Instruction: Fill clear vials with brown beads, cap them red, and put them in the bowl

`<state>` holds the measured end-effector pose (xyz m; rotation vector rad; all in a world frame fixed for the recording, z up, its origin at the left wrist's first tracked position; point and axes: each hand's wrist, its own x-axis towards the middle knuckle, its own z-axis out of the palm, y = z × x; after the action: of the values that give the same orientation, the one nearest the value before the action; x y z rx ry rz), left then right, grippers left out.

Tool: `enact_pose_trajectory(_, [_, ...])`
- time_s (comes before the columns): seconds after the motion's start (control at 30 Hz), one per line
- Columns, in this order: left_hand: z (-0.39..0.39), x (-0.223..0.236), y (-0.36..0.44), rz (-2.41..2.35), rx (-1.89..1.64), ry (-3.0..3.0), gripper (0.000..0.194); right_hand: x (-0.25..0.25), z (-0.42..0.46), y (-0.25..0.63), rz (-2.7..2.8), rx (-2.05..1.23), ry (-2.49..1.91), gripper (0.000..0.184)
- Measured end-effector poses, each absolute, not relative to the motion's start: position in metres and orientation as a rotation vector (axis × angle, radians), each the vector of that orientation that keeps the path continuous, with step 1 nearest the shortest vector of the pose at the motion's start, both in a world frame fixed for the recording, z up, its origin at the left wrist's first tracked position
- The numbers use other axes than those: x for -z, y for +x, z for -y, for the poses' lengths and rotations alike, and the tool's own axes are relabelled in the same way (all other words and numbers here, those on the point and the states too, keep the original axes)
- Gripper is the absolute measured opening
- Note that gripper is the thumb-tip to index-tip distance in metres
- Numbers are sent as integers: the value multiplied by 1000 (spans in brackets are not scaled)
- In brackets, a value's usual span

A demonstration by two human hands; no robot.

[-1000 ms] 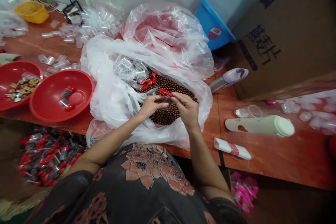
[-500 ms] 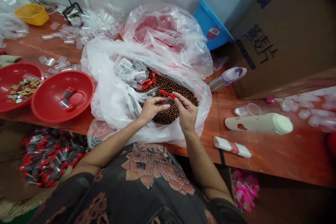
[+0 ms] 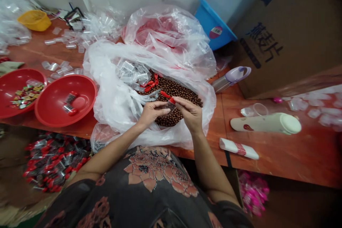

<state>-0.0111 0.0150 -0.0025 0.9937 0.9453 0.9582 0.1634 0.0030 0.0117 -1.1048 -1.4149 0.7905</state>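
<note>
Between the fingertips of my left hand (image 3: 151, 114) is a small clear plastic container (image 3: 170, 106) with something dark in it. My right hand (image 3: 190, 114) pinches a red plastic cap (image 3: 166, 94) at the container's mouth; its long flap sticks out to the upper left. Whether the cap is fully seated I cannot tell. Both hands are over small brown balls (image 3: 184, 91) in an open white plastic bag (image 3: 107, 67). On the balls lie loose red caps (image 3: 149, 86) and a heap of clear containers (image 3: 132, 72).
Two red bowls stand at the left: one (image 3: 48, 112) with a few capped containers, one (image 3: 8, 78) with small wrapped packets. Filled containers (image 3: 58, 160) are piled below the table. At the right are a pale bottle (image 3: 256, 123), a purple-lidded bottle (image 3: 231, 76) and a cardboard box (image 3: 299, 42).
The red cap has come down onto the container's mouth, and my right fingers have shifted slightly left over it. The view has tilted a little.
</note>
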Motion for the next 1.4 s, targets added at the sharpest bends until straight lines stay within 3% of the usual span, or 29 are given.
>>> enact_pose_trajectory(0.2, [-12, 6, -11, -955, -974, 939, 42, -11, 0, 163, 1513, -645, -1141, 18])
enact_pose_trajectory(0.43, [-14, 0, -17, -1067, -1164, 1348, 27, -15, 1, 156, 1514, -573, -1096, 19])
enact_pose_trajectory(0.6, [-12, 0, -16, -998, -1127, 1037, 33, -13, -4, 155, 1646, -552, -1037, 22])
enact_pose_trajectory(0.77, [-12, -2, -23, -987, -1080, 857, 39, -4, -9, 151, 1813, -595, -1030, 52])
enact_pose_trajectory(0.87, [-14, -4, -25, -910, -991, 739, 37, 3, -9, 147, 1784, -627, -1039, 47])
enact_pose_trajectory(1.03, [-10, -4, -18, -844, -939, 621, 40, 7, -7, 143, 1660, -708, -1063, 23])
enact_pose_trajectory(1.17, [-3, -6, -13, -855, -972, 601, 41, 8, -9, 144, 1744, -576, -1030, 23])
enact_pose_trajectory(1.27, [-2, -9, -14, -866, -983, 571, 37, 9, -11, 144, 1829, -527, -1032, 31])
enact_pose_trajectory(1.4, [-8, -12, -21, -872, -965, 553, 37, 12, -10, 142, 1971, -547, -1038, 71])
